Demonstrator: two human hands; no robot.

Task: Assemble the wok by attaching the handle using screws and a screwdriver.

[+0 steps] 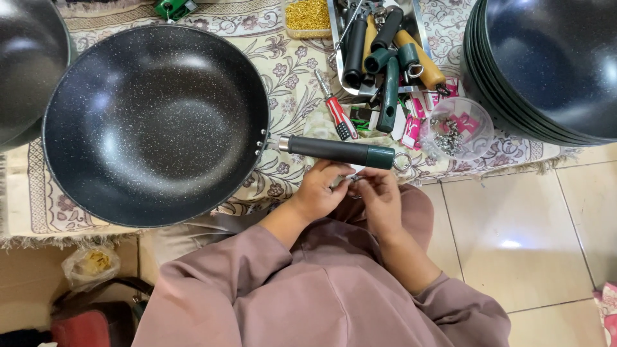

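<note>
**Small hardware readied beside a handled wok**

The person sits on the floor with both hands brought together just below the free end of the wok's handle point(339, 151). The left hand point(319, 191) and the right hand point(379, 196) meet fingertip to fingertip around a small metal piece point(353, 179), pinched between them; it is too small to say whether it is a screw, a washer or a ring. Both hands are nearly closed, the fingers curled in, and nothing else is held.

The wok point(156, 124) lies open side up on a patterned cloth point(283, 71), its handle already seated and pointing toward the hands, with a hanging ring point(402, 161) at the end. Just above the handle lies a red-handled screwdriver point(336, 113). Further above it stands a tray of loose handles point(379, 45), with a tub of yellow fasteners point(308, 16) to the tray's left. To the right of the handle's end sits a clear bowl of metal bits point(456, 128), and beyond that a stack of woks point(546, 67).

By the look of it, the step in hand is sorting or assembling a small fitting for the handle. The next move would likely call for a steady pinch to carry the piece to the handle, with one hand freed for the screwdriver.
</note>
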